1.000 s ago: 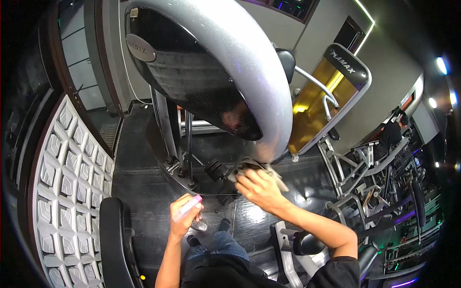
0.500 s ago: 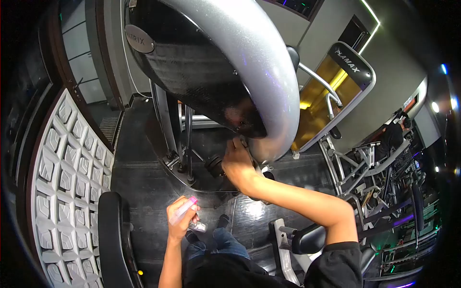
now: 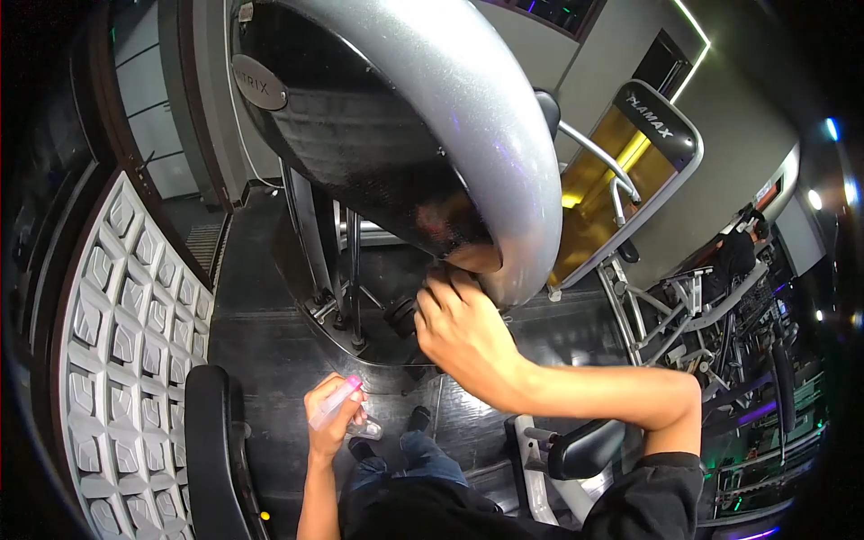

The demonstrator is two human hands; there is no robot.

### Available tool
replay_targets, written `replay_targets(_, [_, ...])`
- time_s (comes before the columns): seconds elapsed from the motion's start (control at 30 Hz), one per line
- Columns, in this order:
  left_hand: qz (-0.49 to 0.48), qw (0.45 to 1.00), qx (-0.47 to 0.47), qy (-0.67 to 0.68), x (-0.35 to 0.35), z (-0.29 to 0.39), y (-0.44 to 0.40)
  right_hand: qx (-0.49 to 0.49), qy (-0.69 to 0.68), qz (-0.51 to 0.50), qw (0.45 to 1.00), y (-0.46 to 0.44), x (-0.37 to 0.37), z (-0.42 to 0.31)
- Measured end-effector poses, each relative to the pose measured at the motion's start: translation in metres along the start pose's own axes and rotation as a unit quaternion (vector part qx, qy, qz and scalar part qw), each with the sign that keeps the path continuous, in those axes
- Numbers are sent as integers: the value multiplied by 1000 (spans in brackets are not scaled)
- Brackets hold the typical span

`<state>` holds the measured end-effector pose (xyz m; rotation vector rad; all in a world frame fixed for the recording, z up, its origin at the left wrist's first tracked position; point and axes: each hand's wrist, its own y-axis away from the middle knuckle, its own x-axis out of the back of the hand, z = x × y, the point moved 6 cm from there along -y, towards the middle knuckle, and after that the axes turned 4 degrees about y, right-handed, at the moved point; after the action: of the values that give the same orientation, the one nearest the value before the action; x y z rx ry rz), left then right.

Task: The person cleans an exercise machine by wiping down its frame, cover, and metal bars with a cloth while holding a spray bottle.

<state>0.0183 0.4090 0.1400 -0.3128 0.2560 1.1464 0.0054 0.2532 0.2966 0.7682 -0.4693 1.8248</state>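
Observation:
My left hand (image 3: 328,412) is closed around a spray bottle (image 3: 328,403) with a pink nozzle, low in front of my legs. Part of its clear body shows below the fingers. Higher up, my right hand (image 3: 459,328) reaches to the lower end of a large exercise machine with a silver curved frame (image 3: 504,153) and a dark shiny panel (image 3: 360,126). The right fingers are curled in against the panel's lower edge. Whatever they hold or press on is hidden behind the hand.
A black padded bench (image 3: 211,450) stands at my left, beside a white patterned wall panel (image 3: 135,360). A black pad on a white frame (image 3: 585,450) is below my right forearm. Another machine (image 3: 630,171) stands behind at right; a person in black (image 3: 738,252) is farther off.
My right hand has shifted slightly and turned, its elbow moving out to the right. The left hand with the spray bottle has dropped a little to the left.

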Motion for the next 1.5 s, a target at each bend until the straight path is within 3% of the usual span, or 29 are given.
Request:
replay_targets(0.03, [-2,1000,-1,1,-2,1,-2,2,8,94,996,10,14,4])
replay_targets(0.07, [-6,1000,0,-7,-6,1,-4,0,11,94,996,18,10,5])
replay_targets(0.17, [-15,1000,0,-11,-13,4,-9,-6,-38,227,973,43,-6,6])
replay_targets(0.33, [-47,999,-3,14,-16,8,-16,-40,-74,261,962,76,-64,-1])
replay_targets(0.43, [-56,998,-20,17,-19,15,-22,-19,-84,345,935,95,-79,11])
replay_targets(0.57, [-71,997,-37,4,-22,20,-29,-62,-62,468,879,91,-51,28])
replay_targets(0.67, [-76,997,-24,6,-28,23,-32,-137,-123,568,802,89,-16,54])
replay_targets(0.87, [-105,994,-28,16,-44,25,-37,-317,-155,591,725,81,-3,65])
replay_targets(1.0, [-116,992,-43,25,-48,37,-36,-335,-243,558,720,95,-45,45])
replay_targets(1.17, [-129,989,-72,19,-44,48,-36,-351,-262,485,757,99,-98,9])
replay_targets(1.3, [-129,989,-71,31,-46,62,-38,-378,-195,565,707,91,-43,36])
replay_targets(1.5, [-152,984,-93,-4,-55,79,-41,-331,-234,521,751,69,38,81])
